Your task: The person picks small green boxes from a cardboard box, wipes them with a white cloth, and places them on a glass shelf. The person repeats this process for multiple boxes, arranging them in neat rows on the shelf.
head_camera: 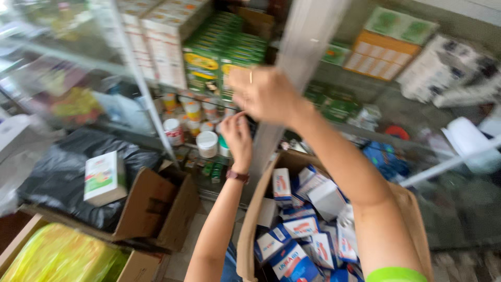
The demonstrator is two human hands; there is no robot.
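My right hand point(267, 95), a ring on one finger, is raised in front of a glass display cabinet, just left of its pale upright frame point(305, 36). Its fingers are curled, and blur hides whether they hold anything. Just below it, my left hand point(238, 134), a dark watch on its wrist, reaches with bunched fingertips toward a shelf of small white jars with coloured lids point(207, 143). Any contact is too blurred to tell. Under my forearms stands an open cardboard box point(250, 219) filled with several small blue and white packets point(300, 227).
Green boxes point(219, 52) and white cartons point(162, 36) are stacked inside the cabinet. On the left are a black plastic bag point(57, 172) with a white and green box point(104, 177) on it, an open brown carton point(156, 206) and a yellow bag point(57, 256).
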